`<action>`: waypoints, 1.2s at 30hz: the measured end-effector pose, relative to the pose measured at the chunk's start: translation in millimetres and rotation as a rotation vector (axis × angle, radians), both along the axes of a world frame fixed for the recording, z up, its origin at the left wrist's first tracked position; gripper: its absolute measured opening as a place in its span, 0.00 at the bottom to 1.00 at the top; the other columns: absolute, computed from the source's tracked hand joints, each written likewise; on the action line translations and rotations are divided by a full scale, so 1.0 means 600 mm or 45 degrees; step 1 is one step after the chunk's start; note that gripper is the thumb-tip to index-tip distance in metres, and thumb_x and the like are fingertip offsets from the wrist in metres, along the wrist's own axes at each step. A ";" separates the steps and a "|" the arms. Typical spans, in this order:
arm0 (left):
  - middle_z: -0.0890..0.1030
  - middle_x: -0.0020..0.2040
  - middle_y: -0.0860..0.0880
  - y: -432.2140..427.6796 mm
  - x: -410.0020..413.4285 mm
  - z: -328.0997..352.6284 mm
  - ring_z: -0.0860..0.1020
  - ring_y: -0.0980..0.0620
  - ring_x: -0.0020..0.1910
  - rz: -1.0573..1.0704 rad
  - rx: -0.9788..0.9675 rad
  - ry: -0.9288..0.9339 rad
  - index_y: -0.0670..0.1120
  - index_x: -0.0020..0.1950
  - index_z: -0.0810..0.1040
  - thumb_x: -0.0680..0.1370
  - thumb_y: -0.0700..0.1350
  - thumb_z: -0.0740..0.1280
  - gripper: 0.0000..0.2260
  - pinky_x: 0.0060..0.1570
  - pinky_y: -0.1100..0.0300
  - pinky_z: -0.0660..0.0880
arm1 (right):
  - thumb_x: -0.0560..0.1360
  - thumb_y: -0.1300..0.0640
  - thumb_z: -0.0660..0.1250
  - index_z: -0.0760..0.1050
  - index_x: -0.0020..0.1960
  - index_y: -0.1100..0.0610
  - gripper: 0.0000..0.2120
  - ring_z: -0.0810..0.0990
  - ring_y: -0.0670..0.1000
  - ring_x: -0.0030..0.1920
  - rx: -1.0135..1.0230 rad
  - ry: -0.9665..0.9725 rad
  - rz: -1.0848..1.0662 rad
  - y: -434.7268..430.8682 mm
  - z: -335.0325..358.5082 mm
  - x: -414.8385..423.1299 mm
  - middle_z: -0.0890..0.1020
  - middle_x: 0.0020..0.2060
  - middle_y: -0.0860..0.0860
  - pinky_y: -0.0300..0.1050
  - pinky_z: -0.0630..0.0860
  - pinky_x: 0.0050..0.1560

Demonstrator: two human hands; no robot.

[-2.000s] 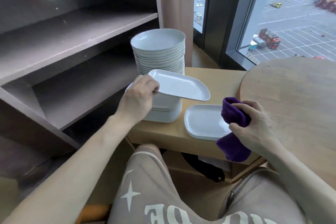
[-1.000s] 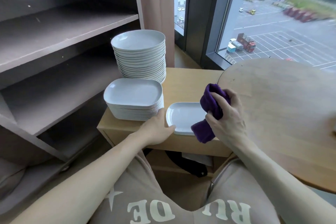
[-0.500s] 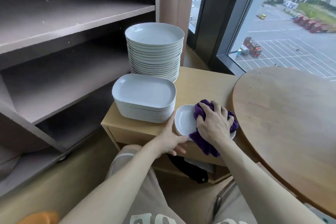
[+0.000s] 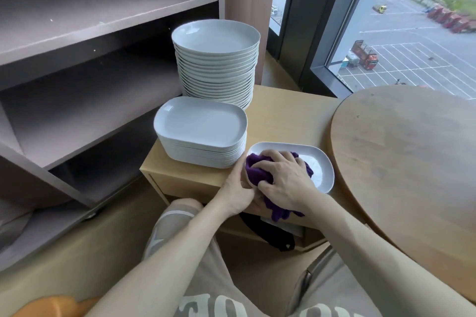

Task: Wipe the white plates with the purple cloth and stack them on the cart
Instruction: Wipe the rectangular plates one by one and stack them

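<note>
A single white oblong plate [image 4: 319, 165] lies on the light wooden cart [image 4: 291, 121] near its front edge. My right hand [image 4: 283, 183] presses the bunched purple cloth [image 4: 255, 167] onto this plate, fingers curled into the cloth. My left hand [image 4: 237, 193] holds the plate's near left rim, thumb along its edge. Left of it stands a stack of white oblong plates [image 4: 201, 131]. Behind that rises a tall stack of round white plates [image 4: 216, 59].
A grey open shelf unit [image 4: 90, 59] stands to the left of the cart. A round wooden table [image 4: 412, 157] borders the cart on the right. Windows lie behind. A dark object [image 4: 273, 234] sits on the cart's lower level.
My left hand set a plate on the oblong stack, then moved to the single plate's rim. My right hand brought the cloth down onto that plate and pushed it leftward.
</note>
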State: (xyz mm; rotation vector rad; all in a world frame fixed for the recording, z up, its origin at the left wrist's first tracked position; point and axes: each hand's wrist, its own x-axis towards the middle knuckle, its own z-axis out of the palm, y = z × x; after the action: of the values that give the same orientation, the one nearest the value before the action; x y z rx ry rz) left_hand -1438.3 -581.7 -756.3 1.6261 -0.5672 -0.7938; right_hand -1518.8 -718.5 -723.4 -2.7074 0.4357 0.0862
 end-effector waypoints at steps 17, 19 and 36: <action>0.86 0.42 0.43 -0.005 0.003 0.033 0.86 0.49 0.41 -0.199 0.466 0.088 0.73 0.76 0.42 0.77 0.46 0.72 0.45 0.39 0.58 0.77 | 0.70 0.41 0.59 0.80 0.56 0.39 0.18 0.69 0.51 0.61 -0.204 0.085 -0.183 -0.086 0.020 -0.101 0.72 0.58 0.38 0.52 0.62 0.66; 0.86 0.41 0.43 -0.006 0.005 0.034 0.86 0.49 0.39 -0.201 0.470 0.088 0.73 0.76 0.43 0.76 0.45 0.72 0.45 0.40 0.56 0.78 | 0.73 0.44 0.61 0.80 0.54 0.42 0.13 0.70 0.53 0.62 -0.317 0.068 -0.228 -0.096 0.017 -0.091 0.74 0.59 0.41 0.53 0.62 0.66; 0.81 0.47 0.43 -0.010 0.005 0.017 0.80 0.49 0.33 -0.153 0.253 0.146 0.65 0.78 0.52 0.77 0.36 0.71 0.42 0.31 0.56 0.78 | 0.73 0.49 0.64 0.81 0.60 0.39 0.17 0.64 0.51 0.67 0.043 -0.028 -0.156 -0.002 0.004 0.013 0.72 0.65 0.39 0.60 0.58 0.71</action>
State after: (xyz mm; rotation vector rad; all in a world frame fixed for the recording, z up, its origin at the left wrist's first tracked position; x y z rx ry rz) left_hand -1435.0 -587.9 -746.0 1.7255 -0.5209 -1.0534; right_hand -1511.0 -719.8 -720.9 -2.6390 0.5872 0.0288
